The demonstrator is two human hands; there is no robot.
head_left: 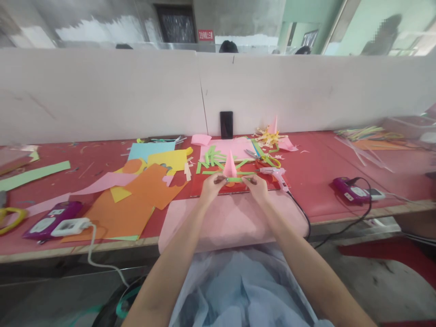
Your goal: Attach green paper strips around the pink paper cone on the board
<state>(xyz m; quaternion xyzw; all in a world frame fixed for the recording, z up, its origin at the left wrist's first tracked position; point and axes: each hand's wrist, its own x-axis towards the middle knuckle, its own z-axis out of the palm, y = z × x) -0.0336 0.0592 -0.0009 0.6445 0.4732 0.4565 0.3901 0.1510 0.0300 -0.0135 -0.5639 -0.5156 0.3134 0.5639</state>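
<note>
A short green paper strip (pixel 235 180) is stretched between my two hands, just in front of a pink paper cone (pixel 230 164). My left hand (pixel 213 185) pinches its left end, and my right hand (pixel 256 185) pinches the right end. The cone stands upright on a red board (pixel 200 185), with longer green strips spreading out beside its base and an orange paper piece partly hidden under the held strip. More cut green strips (pixel 213 156) lie in a pile behind the cone. To the right of my right hand rests a pink glue gun (pixel 276 175).
Yellow-handled scissors (pixel 270 160) lie behind the glue gun. Orange paper sheets (pixel 136 200) cover the table on the left, near a purple power strip (pixel 52 221). Another purple power strip (pixel 350 190) is at right. A phone (pixel 226 125) leans on the white partition (pixel 136 91); a decorated cone (pixel 273 126) stands nearby.
</note>
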